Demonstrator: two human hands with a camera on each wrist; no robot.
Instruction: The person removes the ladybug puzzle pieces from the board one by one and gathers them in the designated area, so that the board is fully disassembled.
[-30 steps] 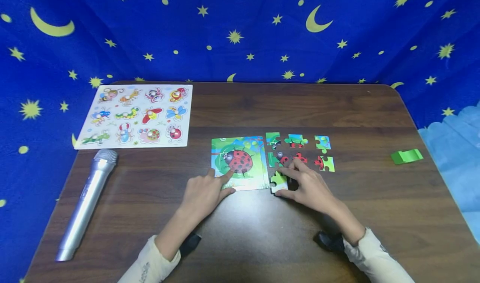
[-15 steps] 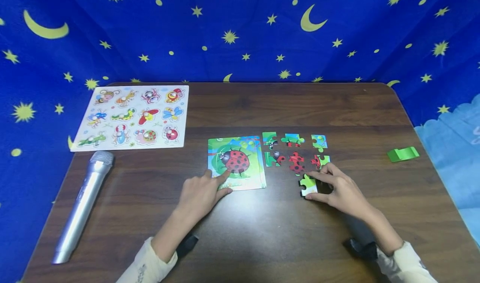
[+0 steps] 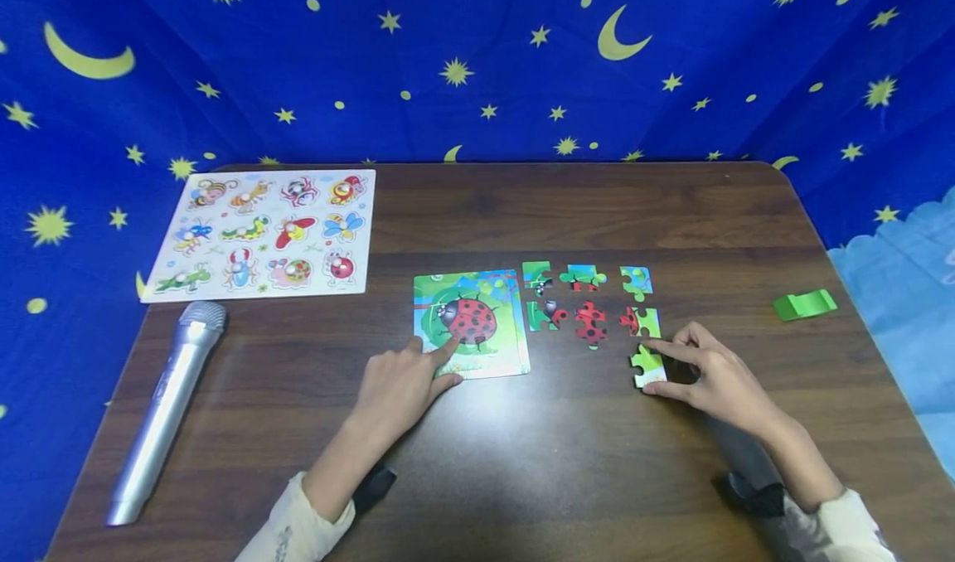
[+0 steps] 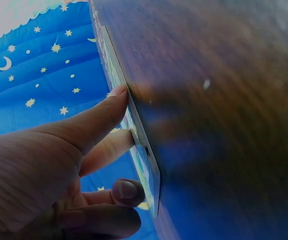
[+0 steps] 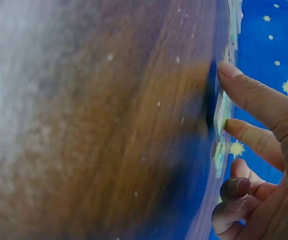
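In the head view, my left hand (image 3: pixel 395 388) rests on the square ladybug puzzle board (image 3: pixel 507 342), index fingertip on the picture and thumb at the near edge; its other fingers curl under in the left wrist view. My right hand (image 3: pixel 719 380) pinches a green-and-white jigsaw piece (image 3: pixel 651 366) between thumb and index finger. This piece lies just below a red-and-green piece (image 3: pixel 647 322), in the right-hand column. Left of it are a red spotted piece (image 3: pixel 590 323) and a ladybug-head piece (image 3: pixel 545 315). Three more pieces (image 3: pixel 583 276) form the row behind.
A white insect peg puzzle (image 3: pixel 257 234) lies at the back left of the wooden table (image 3: pixel 522 479). In front of it is a silver microphone (image 3: pixel 167 413). A green block (image 3: pixel 805 304) sits far right. A blue star-patterned cloth (image 3: pixel 418 48) hangs behind the table.
My right hand has moved right with the green-and-white jigsaw piece, from beside the board to below the right-hand column. My left hand has stayed on the board.
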